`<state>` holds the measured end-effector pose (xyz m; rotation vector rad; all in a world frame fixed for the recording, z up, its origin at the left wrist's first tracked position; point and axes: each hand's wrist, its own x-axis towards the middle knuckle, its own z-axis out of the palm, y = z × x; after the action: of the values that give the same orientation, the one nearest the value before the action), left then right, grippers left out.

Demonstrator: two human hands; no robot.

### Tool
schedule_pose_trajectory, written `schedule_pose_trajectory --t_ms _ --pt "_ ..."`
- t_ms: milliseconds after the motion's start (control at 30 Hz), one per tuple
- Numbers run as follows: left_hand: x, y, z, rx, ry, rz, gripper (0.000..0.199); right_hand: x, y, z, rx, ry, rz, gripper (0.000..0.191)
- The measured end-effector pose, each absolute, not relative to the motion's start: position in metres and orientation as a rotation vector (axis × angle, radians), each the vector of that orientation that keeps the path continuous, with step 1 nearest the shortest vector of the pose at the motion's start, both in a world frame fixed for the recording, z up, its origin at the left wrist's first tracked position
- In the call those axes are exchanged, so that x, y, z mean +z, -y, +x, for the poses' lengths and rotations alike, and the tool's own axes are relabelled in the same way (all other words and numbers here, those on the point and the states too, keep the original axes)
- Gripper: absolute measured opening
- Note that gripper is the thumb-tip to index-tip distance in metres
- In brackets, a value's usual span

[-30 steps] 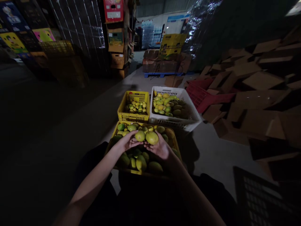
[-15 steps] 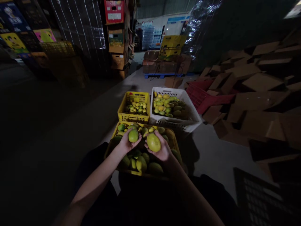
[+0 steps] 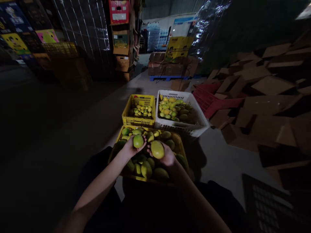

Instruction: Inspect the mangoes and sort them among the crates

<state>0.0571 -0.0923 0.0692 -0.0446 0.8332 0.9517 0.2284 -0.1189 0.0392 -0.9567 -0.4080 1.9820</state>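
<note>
My L hand (image 3: 130, 147) is cupped round a green fruit (image 3: 138, 141), my R hand (image 3: 168, 156) round a yellower fruit (image 3: 157, 149); hands apart, small gap btwn, both above the near crate (image 3: 179, 145) w/ more fruit inside. Beyond it: yellow crate (image 3: 138, 122) on L, white crate (image 3: 199, 114) on R, side by side, fruit in each. Red crate (image 3: 207, 101) by cartons (image 3: 272, 85), farther R.

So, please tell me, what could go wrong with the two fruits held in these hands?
1. The left hand and right hand each hold one fruit, the greener fruit and the yellower fruit, above the near yellow crate; a slip might bruise it on the fruits below.
2. The hands are close together, so the held fruits may knock.
3. The light is dim, so a blemish might be missed.
</note>
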Motion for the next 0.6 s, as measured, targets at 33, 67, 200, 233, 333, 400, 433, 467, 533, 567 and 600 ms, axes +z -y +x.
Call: schedule_pose_trajectory --t_ms 33,67,200,233,333,400,433,467,533,567,600 --pt "0.069 0.092 0.057 0.968 -0.843 -0.058 0.027 0.039 0.118 0.229 1.991 0.393 -0.952 0.022" --pt "0.07 0.092 0.056 0.984 -0.854 -0.075 0.023 0.039 0.118 0.23 1.995 0.366 -0.958 0.021" --pt "0.072 0.092 0.054 0.967 -0.824 -0.128 0.017 0.048 0.12 0.229 1.975 0.239 -0.99 0.024" --pt "0.073 0.092 0.054 0.967 -0.815 -0.138 0.019 0.051 0.121 0.228 1.973 0.198 -0.995 0.026" --pt "0.072 0.091 0.056 1.019 -0.845 -0.161 0.025 0.057 0.123 0.226 1.959 0.029 -0.986 0.029" --pt "0.07 0.089 0.058 1.042 -0.876 -0.163 0.029 0.058 0.122 0.225 1.938 -0.063 -0.982 0.029" --pt "0.069 0.089 0.058 1.048 -0.887 -0.162 0.031 0.057 0.122 0.225 1.928 -0.089 -0.985 0.028" --pt "0.068 0.089 0.059 1.054 -0.895 -0.162 0.031 0.056 0.121 0.225 1.921 -0.103 -0.989 0.027" --pt "0.067 0.088 0.059 1.056 -0.889 -0.175 0.032 0.053 0.119 0.226 1.914 -0.115 -1.0 0.026" --pt "0.067 0.089 0.059 1.051 -0.88 -0.192 0.032 0.052 0.118 0.226 1.917 -0.11 -1.005 0.026" --pt "0.068 0.089 0.059 1.042 -0.87 -0.213 0.032 0.05 0.118 0.227 1.925 -0.095 -1.006 0.027"
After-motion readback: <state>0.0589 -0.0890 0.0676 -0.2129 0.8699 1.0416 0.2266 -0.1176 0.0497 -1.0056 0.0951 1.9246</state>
